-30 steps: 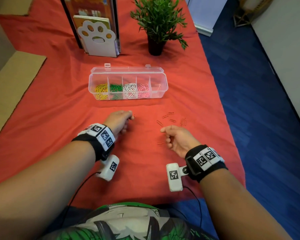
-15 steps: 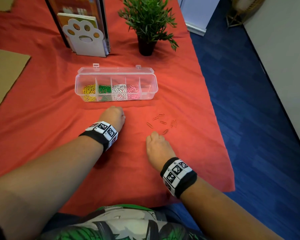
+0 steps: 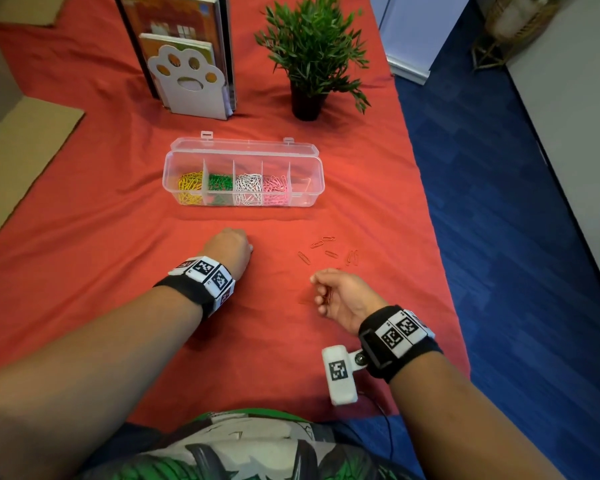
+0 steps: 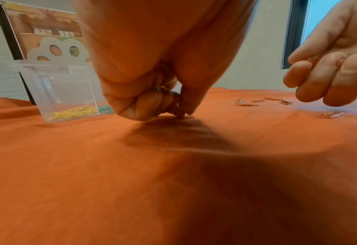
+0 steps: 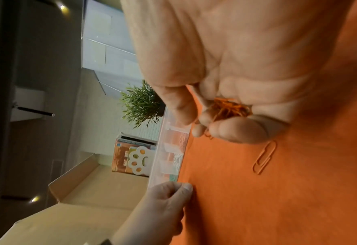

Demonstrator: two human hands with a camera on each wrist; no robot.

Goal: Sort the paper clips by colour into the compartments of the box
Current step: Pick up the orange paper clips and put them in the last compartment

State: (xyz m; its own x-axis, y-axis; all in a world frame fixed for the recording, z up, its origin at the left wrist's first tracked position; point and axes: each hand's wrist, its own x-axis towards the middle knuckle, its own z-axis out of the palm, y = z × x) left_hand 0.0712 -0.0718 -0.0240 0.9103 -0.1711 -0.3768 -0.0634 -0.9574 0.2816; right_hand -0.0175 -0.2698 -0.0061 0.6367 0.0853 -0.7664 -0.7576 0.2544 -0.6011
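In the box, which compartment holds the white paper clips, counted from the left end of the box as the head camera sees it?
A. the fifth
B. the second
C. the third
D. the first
C: in the box, the white paper clips fill the third compartment, after the yellow paper clips and the green paper clips, with the pink paper clips next on the right.

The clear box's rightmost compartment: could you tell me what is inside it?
The rightmost compartment of the clear box shows perhaps one faint orange clip and little else; orange cloth behind the clear wall hides whether more lie there.
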